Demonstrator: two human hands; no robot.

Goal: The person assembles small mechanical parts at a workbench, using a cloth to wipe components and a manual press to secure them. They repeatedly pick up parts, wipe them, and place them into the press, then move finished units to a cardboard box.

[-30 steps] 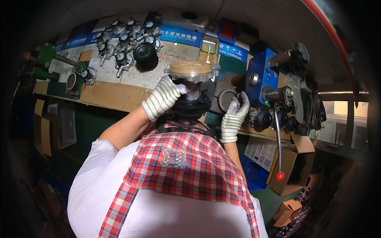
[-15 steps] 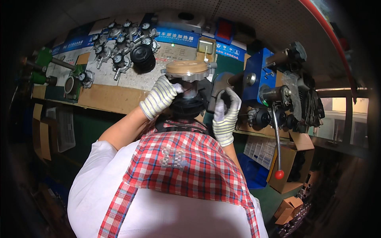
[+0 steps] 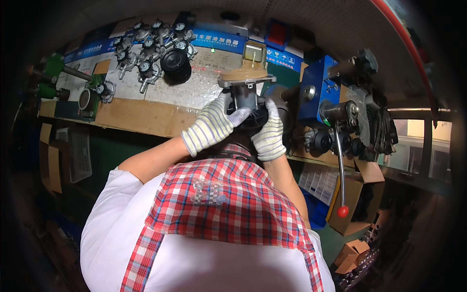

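In front of me stands a grey metal housing (image 3: 246, 99) with a flanged rim, a tan disc (image 3: 243, 74) on top and a dark round part below, partly hidden by my gloves. My left hand (image 3: 213, 124), in a striped knit glove, is closed around its left side, with the thumb across the front. My right hand (image 3: 270, 134), gloved the same way, grips its lower right side with fingers pointing up. Just right of it is the blue press-like fixture (image 3: 314, 92) with a long lever ending in a red knob (image 3: 343, 211).
Several metal valve-like parts (image 3: 148, 68) with round dials stand at the back left, beside a black ribbed cylinder (image 3: 176, 66). A green clamp fixture (image 3: 88, 103) is at the far left. A small open tin (image 3: 253, 54) sits behind the housing. Cardboard boxes (image 3: 357, 204) lie below right.
My right hand has moved left from beside the fixture onto the housing. The housing has shifted slightly right and up, and my left hand has moved right along with it.
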